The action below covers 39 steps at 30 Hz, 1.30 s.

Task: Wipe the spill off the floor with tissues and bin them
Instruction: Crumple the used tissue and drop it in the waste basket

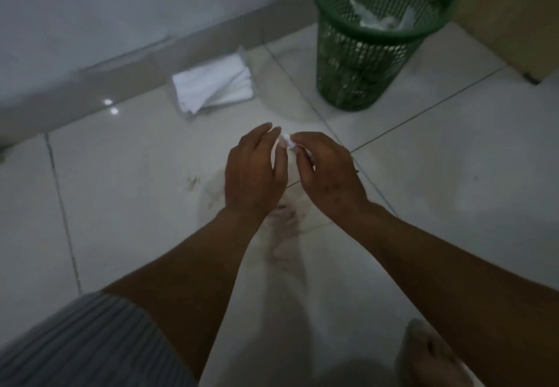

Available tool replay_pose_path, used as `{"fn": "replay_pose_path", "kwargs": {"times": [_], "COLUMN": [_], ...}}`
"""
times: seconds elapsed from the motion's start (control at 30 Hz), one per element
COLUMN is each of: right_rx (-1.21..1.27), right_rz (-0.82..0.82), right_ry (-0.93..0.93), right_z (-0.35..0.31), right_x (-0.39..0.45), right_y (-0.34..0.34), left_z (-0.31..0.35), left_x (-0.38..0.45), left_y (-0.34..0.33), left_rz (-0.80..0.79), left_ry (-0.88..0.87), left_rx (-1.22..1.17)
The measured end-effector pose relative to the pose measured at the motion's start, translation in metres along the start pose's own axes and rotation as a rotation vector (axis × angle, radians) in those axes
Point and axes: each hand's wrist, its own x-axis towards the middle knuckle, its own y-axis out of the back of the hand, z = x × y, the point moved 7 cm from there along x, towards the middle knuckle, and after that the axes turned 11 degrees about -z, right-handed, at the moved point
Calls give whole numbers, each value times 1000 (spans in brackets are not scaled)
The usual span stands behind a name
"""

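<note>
My left hand [255, 171] and my right hand [328, 171] meet above the white tiled floor, both pinching a small white tissue [287, 143] between their fingertips. Most of the tissue is hidden by the fingers. Below my hands a faint reddish-brown spill [284, 223] smears the tile, with a few brown specks [193, 181] to its left. A pack of folded white tissues [211, 84] lies by the wall, beyond my left hand. A green mesh bin [372, 63] stands at the upper right with crumpled white tissues [381, 17] inside.
A grey wall with a skirting strip [145, 60] runs along the far side. A beige cabinet [514, 17] stands right of the bin. My bare foot [432, 353] rests at the bottom right, and grey striped clothing [90, 344] covers my knee at the bottom left.
</note>
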Motion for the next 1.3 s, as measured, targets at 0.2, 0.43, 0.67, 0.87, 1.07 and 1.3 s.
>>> {"fn": "replay_pose_path", "kwargs": {"times": [0.2,0.43,0.67,0.87,1.07,1.3], "right_rx": [-26,36,71,-109,-198,-167], "right_rz": [134,268,184,241,203,45], "right_ry": [62,12,-115,-28,136,272], "right_z": [14,49,90,72,33,-8], "right_x": [46,119,175,186,199,218], "right_y": [84,154,153,136,103,7], "left_z": [74,123,128,86,25,-60], "left_x": [77,166,227,237,223,205], "left_y": [23,40,14,18,46,69], "left_rz": [64,122,36,24,47,-11], "left_ry": [-75,-103,-18,-73,-56,4], "left_rx": [-11,37,-12,6,55,147]}}
